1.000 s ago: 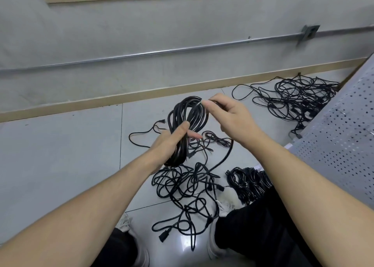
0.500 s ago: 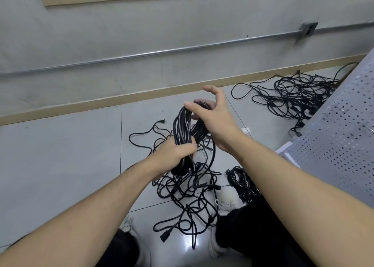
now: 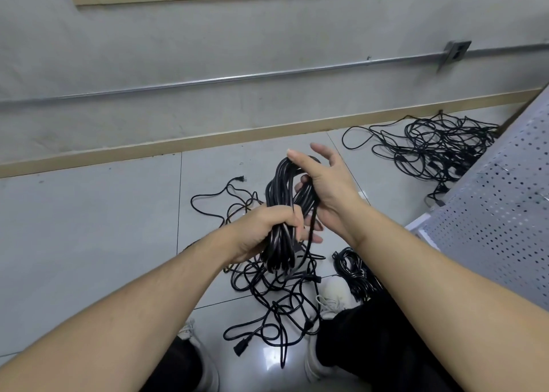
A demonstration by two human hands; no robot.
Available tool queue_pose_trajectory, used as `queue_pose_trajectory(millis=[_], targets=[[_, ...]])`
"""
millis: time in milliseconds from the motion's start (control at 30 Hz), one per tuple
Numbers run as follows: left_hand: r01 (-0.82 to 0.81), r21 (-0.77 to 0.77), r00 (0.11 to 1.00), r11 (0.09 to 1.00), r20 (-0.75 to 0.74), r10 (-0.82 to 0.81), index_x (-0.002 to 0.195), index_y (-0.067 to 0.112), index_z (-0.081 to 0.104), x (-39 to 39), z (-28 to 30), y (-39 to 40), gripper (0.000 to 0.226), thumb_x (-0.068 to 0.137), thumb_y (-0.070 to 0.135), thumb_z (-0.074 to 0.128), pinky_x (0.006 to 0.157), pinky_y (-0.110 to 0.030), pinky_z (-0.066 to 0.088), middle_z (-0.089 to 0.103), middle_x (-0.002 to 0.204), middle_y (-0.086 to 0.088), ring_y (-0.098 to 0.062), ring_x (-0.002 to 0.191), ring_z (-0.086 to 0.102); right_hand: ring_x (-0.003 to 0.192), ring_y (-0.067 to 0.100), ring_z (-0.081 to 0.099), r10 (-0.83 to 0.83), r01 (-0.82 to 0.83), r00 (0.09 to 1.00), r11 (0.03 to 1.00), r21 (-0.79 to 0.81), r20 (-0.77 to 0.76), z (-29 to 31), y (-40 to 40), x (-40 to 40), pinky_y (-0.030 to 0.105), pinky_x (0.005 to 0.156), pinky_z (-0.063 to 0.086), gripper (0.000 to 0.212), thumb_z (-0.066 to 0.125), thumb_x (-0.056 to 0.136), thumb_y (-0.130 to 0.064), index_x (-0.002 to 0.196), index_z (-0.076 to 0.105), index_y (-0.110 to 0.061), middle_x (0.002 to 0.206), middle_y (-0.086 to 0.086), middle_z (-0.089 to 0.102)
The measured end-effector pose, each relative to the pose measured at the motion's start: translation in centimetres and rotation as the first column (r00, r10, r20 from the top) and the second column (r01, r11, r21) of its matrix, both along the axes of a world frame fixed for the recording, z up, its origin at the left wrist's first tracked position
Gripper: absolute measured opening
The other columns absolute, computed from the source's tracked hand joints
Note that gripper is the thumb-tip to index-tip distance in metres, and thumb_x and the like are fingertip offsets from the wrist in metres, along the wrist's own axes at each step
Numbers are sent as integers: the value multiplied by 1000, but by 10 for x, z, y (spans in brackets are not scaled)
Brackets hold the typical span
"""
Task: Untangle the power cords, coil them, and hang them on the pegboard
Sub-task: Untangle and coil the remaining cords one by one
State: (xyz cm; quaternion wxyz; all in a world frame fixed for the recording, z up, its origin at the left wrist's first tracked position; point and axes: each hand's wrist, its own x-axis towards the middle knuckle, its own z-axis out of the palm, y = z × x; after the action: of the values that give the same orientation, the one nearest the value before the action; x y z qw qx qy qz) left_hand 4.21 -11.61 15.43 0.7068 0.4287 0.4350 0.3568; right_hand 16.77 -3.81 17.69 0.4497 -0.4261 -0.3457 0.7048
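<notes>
A black coiled power cord (image 3: 282, 184) is held upright above the floor. My left hand (image 3: 267, 228) grips its lower middle, fingers wrapped round the bundle. My right hand (image 3: 329, 189) is at the coil's top: the thumb lies over the loop, some fingers curl behind the strands, and the index finger sticks out. One strand hangs from the coil into a tangled pile of black cords (image 3: 276, 290) on the tiles below. The grey perforated pegboard (image 3: 499, 213) leans at the right.
A second tangle of cords (image 3: 439, 148) lies by the wall at the back right. A small coiled bundle (image 3: 353, 270) sits on the floor beside my white shoe (image 3: 335, 293). A loose plug end (image 3: 240, 178) lies at the left. My legs fill the bottom edge.
My right hand has dropped from pinching a strand at the coil's top to closing over the loop. The coil has been squeezed narrower, and my left hand's grip has closed tighter.
</notes>
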Motion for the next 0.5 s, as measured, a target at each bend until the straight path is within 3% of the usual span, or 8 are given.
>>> queue_pose_trajectory(millis=[100,200,267,333,400,433,500], targets=[[-31,-8,993,999,114,32,62,5,61,3,0,0,14,71,15,59,86,-46,59,59,92,-13,-26,82,64,50,13,51,4,-6,1000,998,65,26,2,1,0,26,46,46,57,77,89,-35,136,46,-28,83,8,62],[-95,49,973,994,216,82,61,7,61,0,9,2,12,66,18,64,89,-51,58,56,90,-9,-20,75,57,51,17,53,98,-99,995,995,35,13,0,5,-1,28,45,45,53,45,101,-60,140,41,-24,89,11,64],[-159,77,951,984,280,132,61,8,61,-8,19,4,10,68,14,63,87,-50,59,57,86,-10,-20,74,60,50,19,49,209,-209,978,978,-13,14,-7,4,-2,29,47,45,49,36,105,-45,140,47,-14,88,11,65],[-239,82,920,968,339,198,62,7,61,-17,24,6,11,72,12,60,81,-46,59,57,85,-11,-22,73,60,52,15,45,347,-345,937,937,-42,48,-15,-2,-6,26,51,43,33,39,93,-20,116,62,-14,79,7,56],[-317,82,894,945,357,270,65,8,61,-27,26,8,13,76,13,57,78,-42,53,56,88,-10,-21,74,57,60,15,40,522,-518,851,853,-66,61,-22,-9,-10,28,70,43,20,51,68,-15,82,65,-21,72,1,46],[-358,83,886,930,346,310,66,9,61,-32,27,8,13,77,15,59,79,-41,49,56,89,-9,-21,76,56,66,18,45,601,-597,798,799,-71,52,-26,-14,-12,34,81,43,21,58,62,-18,82,63,-20,74,2,48],[-433,94,875,896,285,393,67,13,65,-40,27,8,13,78,19,61,81,-41,45,60,88,-6,-18,77,57,85,31,65,715,-709,690,699,-93,113,-29,-19,-15,42,98,46,26,50,83,-29,101,59,-12,84,13,64]])
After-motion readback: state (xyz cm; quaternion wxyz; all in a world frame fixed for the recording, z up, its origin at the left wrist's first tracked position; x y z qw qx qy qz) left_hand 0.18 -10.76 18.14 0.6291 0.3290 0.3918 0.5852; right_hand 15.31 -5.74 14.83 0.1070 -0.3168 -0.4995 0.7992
